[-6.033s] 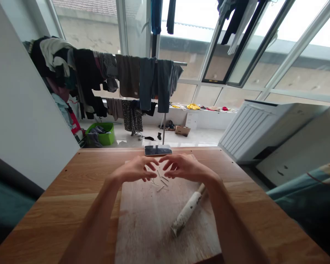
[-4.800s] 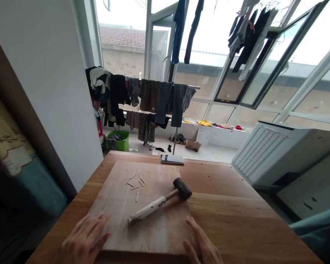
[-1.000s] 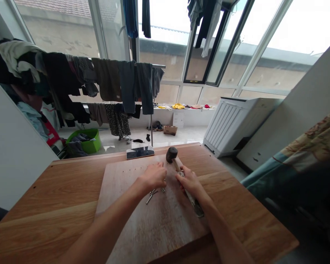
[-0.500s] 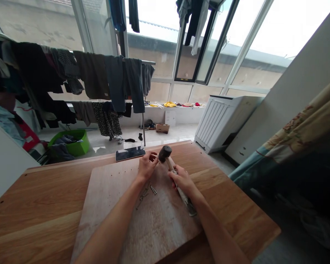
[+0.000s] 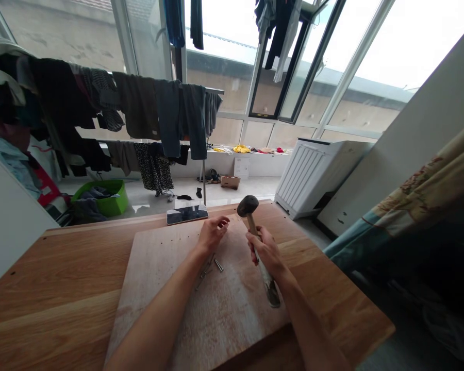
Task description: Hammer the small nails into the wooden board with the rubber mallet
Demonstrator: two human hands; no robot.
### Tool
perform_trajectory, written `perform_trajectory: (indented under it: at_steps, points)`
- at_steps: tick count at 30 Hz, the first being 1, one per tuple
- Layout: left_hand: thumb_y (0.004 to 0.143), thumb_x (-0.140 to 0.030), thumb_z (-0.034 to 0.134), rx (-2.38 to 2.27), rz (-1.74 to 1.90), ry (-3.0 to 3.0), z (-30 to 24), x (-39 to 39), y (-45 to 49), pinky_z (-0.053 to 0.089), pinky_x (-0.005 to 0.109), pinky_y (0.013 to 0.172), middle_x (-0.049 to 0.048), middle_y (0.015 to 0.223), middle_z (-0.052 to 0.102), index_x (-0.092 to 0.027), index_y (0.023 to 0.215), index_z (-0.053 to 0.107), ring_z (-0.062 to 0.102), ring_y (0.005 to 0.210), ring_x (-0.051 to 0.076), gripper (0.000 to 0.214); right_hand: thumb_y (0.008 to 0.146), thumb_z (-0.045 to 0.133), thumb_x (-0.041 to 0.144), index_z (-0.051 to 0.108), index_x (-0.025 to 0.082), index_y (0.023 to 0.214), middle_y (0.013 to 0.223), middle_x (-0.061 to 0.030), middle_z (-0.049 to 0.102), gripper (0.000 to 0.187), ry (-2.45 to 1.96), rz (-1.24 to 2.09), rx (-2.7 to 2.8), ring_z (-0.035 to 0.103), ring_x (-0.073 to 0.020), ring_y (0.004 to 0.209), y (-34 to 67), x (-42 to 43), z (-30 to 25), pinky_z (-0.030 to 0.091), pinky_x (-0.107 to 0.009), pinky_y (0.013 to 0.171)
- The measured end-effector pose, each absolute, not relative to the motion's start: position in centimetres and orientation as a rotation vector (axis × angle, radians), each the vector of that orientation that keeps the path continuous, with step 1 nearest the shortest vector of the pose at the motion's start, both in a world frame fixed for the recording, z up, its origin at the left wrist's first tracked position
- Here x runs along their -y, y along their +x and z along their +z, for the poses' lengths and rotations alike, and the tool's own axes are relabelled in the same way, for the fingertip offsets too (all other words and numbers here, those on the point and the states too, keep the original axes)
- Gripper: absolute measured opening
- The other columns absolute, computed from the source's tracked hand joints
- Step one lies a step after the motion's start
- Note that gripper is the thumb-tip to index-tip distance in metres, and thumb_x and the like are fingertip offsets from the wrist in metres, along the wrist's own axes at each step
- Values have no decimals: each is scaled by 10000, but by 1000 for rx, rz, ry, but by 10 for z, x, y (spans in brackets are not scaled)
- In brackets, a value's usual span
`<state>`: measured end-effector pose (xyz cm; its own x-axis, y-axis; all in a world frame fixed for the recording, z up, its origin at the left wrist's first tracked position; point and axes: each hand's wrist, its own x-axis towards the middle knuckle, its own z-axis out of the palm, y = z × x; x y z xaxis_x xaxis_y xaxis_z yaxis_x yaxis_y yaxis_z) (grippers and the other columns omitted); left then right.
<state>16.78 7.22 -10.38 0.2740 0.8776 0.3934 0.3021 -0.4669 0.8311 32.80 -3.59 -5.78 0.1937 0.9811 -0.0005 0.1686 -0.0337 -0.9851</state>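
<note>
The right hand (image 5: 266,251) is closed around the mallet (image 5: 248,205), whose long axis slants forward and left, placing its head just right of the left hand (image 5: 212,233). That hand curls near the board's (image 5: 216,319) far edge, its hold unclear; loose nails (image 5: 218,265) lie nearer the person.

Bright window (image 5: 224,26), dim room.
Daylight came in from the front, and the sky was so bright that it turned plain white. The drying clothes (image 5: 139,105) looked dark against it. Light made shiny patches on the floor (image 5: 141,208). Under the curtain (image 5: 406,201) it was almost black. The mallet (image 5: 252,222) looked fairly clear, but the picture's sides looked stretched and a bit fuzzy.
</note>
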Motion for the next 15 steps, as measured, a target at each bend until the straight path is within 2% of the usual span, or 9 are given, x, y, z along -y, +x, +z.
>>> perform_trajectory:
  at_steps: [3,7,15]
  points:
    - [812,-171,613,-1045,1160,1930,-103,-71,168,526,232,680,22,780,743,-190,882,732,671,697,138,139,809,588,469,511,186,989,567,89,520,344,-1440,1021,1190,465,-96,346,325,35,-57,371,-200,293]
    - [805,-168,602,-1035,1149,1935,-102,-70,167,531,238,683,20,779,734,-190,865,718,672,704,139,132,833,572,478,534,178,1067,573,89,521,383,-1432,980,1246,470,-95,344,322,37,-57,376,-197,300]
    - [768,-110,646,-1047,1162,1872,-100,-68,166,556,255,688,24,828,747,-194,1050,668,699,729,153,295,883,520,474,557,182,1116,597,76,535,375,-1431,969,1357,493,-99,356,319,41,-54,391,-192,307]
